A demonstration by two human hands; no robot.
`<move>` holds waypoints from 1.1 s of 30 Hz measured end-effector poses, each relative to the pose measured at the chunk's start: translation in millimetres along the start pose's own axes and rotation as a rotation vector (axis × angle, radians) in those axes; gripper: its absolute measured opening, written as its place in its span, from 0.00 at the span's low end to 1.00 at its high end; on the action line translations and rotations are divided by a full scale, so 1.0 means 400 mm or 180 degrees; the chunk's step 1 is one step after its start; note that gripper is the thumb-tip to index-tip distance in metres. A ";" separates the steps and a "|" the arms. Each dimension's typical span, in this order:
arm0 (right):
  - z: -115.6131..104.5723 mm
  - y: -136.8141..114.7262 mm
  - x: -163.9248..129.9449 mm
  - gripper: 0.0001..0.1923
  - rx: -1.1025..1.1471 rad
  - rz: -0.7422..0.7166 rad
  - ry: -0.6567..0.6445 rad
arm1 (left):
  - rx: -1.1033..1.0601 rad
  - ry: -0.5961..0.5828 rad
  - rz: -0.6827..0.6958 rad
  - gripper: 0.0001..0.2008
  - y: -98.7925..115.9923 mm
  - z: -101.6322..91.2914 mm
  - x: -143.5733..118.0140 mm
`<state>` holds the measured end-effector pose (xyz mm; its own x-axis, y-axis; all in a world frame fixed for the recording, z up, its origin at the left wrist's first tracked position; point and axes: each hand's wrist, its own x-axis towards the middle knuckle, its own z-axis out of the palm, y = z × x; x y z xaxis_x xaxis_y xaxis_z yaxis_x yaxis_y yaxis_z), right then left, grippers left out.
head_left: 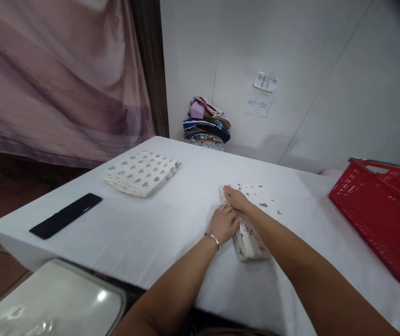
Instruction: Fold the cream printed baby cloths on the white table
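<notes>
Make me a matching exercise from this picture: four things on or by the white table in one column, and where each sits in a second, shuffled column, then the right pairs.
Things:
1. red basket
2. black flat object
3. folded cloth with grey print
4. pile of coloured clothes

Places:
A. at the far end of the table, against the wall
B. near the table's left edge
C. at the table's right side
D. on the table, beyond the black object, left of both hands

Pairs: 1-C, 2-B, 3-D, 4-A

The left hand and right hand press on a small printed cloth.
</notes>
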<state>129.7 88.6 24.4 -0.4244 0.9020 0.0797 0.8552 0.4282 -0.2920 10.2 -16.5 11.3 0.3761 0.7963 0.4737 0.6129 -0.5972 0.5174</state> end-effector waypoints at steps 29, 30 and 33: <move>-0.042 -0.004 -0.450 0.23 0.0197 0.0515 0.0248 | -0.0094 -0.0352 0.0329 0.10 0.024 0.015 -0.020; -0.038 -0.003 -0.459 0.23 0.0113 0.0516 0.0190 | -0.0087 -0.0343 0.0310 0.10 0.025 0.017 -0.019; -0.034 -0.006 -0.465 0.23 0.0021 0.0492 0.0124 | -0.0086 -0.0356 0.0249 0.10 0.028 0.016 -0.017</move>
<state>210.9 -79.5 23.1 -0.2759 0.9586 0.0703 0.9074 0.2839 -0.3097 18.9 -27.9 9.5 0.4980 0.7521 0.4316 0.5604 -0.6590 0.5017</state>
